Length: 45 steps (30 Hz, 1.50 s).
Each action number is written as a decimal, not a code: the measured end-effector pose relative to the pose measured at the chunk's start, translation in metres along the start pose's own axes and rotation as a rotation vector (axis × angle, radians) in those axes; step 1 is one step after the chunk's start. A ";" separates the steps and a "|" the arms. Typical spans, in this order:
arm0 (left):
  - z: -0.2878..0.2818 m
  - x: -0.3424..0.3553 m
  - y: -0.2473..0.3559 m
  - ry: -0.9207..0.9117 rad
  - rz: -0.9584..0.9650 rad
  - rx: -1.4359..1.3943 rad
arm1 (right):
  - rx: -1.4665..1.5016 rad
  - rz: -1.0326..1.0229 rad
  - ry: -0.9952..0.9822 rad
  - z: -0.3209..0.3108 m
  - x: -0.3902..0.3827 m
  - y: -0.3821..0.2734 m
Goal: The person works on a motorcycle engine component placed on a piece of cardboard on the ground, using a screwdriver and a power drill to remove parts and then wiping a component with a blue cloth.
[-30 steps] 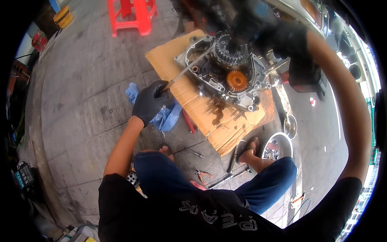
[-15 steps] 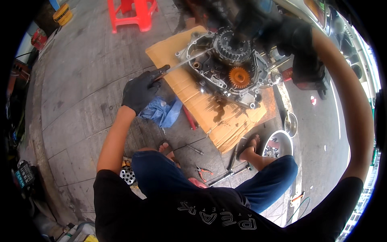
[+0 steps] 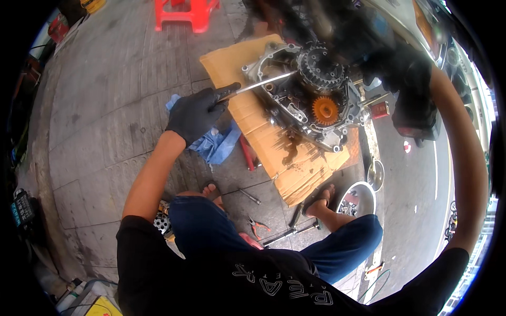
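Note:
My left hand (image 3: 197,116), in a black glove, is closed on a long thin metal rod (image 3: 266,82), its forefinger stretched along it. The rod's far end meets the left edge of a toothed clutch basket (image 3: 320,71). That basket sits in an open grey engine case (image 3: 255,71), beside an orange-brown gear (image 3: 324,110). My right hand (image 3: 408,66), also black-gloved, grips a dark cordless power tool (image 3: 363,39) with a battery (image 3: 416,124) at its base. The tool is blurred, at the upper right of the basket; whether its nose touches anything cannot be made out.
Oil-stained cardboard (image 3: 284,174) lies under the case. Near it are a blue cloth (image 3: 216,147), red-handled tool (image 3: 246,152), pliers (image 3: 256,226) and metal bowl of parts (image 3: 369,197). A red stool (image 3: 190,18) stands beyond; a roadway (image 3: 416,184) runs along the right.
The whole view has shifted, so the engine case appears farther right. My right hand has drawn the power tool slightly away from the basket's middle, uncovering more of it. The rod stays at the basket's edge.

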<state>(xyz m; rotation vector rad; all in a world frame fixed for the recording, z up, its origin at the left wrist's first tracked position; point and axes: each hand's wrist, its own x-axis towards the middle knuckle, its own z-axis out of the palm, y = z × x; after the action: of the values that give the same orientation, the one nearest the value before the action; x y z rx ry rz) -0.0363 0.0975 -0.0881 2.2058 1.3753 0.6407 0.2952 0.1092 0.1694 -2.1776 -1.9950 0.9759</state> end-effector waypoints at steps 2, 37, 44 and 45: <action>-0.003 0.003 0.003 -0.026 -0.020 0.032 | -0.031 0.062 -0.008 0.001 0.003 -0.001; 0.000 0.002 0.013 0.020 0.020 0.005 | -0.042 -0.009 0.039 0.005 0.003 -0.003; 0.024 -0.001 0.034 -0.042 -0.016 0.103 | -0.039 -0.020 0.057 0.010 -0.008 -0.001; 0.027 -0.003 0.037 -0.045 -0.023 0.111 | -0.044 -0.022 0.067 0.010 -0.010 0.000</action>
<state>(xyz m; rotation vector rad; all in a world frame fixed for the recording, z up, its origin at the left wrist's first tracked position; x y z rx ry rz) 0.0044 0.0767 -0.0870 2.2727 1.4423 0.5143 0.2907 0.0959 0.1654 -2.1747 -2.0246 0.8523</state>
